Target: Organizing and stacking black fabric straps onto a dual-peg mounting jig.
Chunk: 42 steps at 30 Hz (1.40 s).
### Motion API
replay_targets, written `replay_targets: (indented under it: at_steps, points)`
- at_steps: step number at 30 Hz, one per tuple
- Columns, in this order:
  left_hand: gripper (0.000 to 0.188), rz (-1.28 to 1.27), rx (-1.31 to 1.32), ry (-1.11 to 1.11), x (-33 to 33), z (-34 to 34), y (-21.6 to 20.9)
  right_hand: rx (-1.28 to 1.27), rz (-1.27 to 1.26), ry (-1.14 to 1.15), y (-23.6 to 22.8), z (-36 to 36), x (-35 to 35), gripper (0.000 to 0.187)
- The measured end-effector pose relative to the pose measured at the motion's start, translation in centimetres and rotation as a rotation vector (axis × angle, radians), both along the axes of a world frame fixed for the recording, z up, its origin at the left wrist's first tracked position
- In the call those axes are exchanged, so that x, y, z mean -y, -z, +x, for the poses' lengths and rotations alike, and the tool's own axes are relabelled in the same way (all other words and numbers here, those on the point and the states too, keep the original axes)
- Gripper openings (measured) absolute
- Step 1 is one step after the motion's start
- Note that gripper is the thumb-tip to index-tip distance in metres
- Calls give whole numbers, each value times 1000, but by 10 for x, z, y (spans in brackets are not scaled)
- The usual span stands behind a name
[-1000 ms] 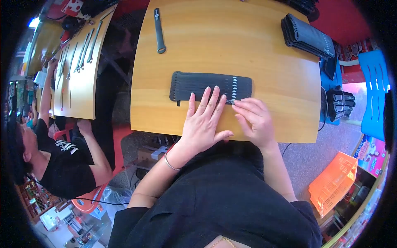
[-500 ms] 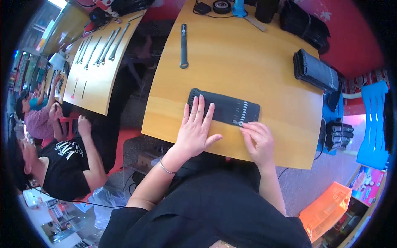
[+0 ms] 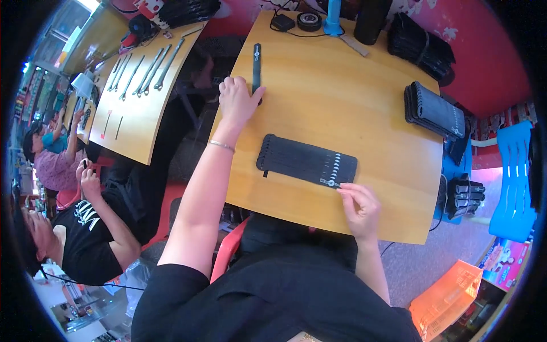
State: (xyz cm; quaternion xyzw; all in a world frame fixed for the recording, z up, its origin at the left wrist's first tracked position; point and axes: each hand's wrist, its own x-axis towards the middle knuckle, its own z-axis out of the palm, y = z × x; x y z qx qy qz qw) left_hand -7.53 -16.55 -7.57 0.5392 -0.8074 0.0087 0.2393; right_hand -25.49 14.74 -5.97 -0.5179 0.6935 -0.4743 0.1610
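A row of flat black straps (image 3: 296,159) lies side by side on the table in front of me, with looped ends at the left and white marks at the right. One short dark tab sticks out at its lower left. My right hand (image 3: 362,212) is at the row's near right corner, fingertips pinched at the end of the nearest strap. Farther off to the left, a single black strap (image 3: 257,65) lies lengthwise away from me. Beside it is my left hand (image 3: 238,102), fingers bent and thumb apart, the thumb over the strap's near end, which is partly hidden.
A folded black bundle (image 3: 436,109) rests at the table's right edge; another dark bundle (image 3: 420,45) lies at the back right. Tape roll (image 3: 309,21), black adapter (image 3: 282,23) and dark cylinder (image 3: 373,20) stand far back. On the left, another person sits by a table (image 3: 128,114) with several straps.
My left hand has lifted off the row of straps and moved forward and left to the single strap. My right hand stays at the row's near right corner.
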Motion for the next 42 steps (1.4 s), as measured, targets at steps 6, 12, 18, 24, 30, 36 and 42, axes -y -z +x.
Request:
replay_targets:
  at_steps: [6, 12, 18, 24, 30, 36, 42]
  points:
    - [33, 80, -22, -59, 13, -2, 7, 19, -20, 18, 1, -1, -1, 5]
    - [29, -23, -80, -47, 7, 7, 15, 62, -17, 35, 2, 0, -4, 6]
    - [22, 301, -633, 43, -9, 31, -1, 68, -60, 24, 8, 0, -7, 9]
    - [13, 552, -1163, 418, -119, 26, -96, 523, -57, -91, -13, 8, -15, 34]
    - [15, 972, -933, 935, -190, 35, -102, 1051, -71, -330, -68, 36, 0, 75]
    - [11, 1123, -966, 751, -201, 48, -87, 931, -101, -310, -53, 17, -23, 39]
    - [12, 972, -846, 644, -193, 64, -53, 813, 26, -187, -40, 19, -32, 15]
